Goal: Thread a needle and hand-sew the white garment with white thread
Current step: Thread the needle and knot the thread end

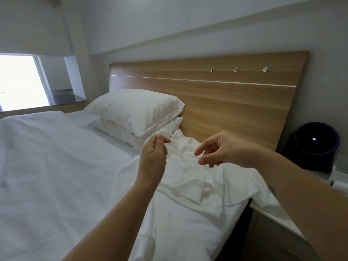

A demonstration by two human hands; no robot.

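Both forearms stretched forward over the bed, bare, hands raised above the white garment. Left hand turned palm inward, fingers curled, thumb and forefinger tips pressed together near the top as if nipping something very fine; thread too thin to make out against the white, so cannot tell whether anything sits in that pinch. Right hand reaching in from the right, wrist bent, forefinger extended, thumb and another finger closed on the needle, other fingers loosely folded. Needle slim, metallic, nearly level, its free end pointing left toward the left hand, the two hands near but apart. Garment spread rumpled on the bed below both hands, creased, small white buttons visible along its placket, upper edge bunched against the stacked pillows and the wooden headboard.
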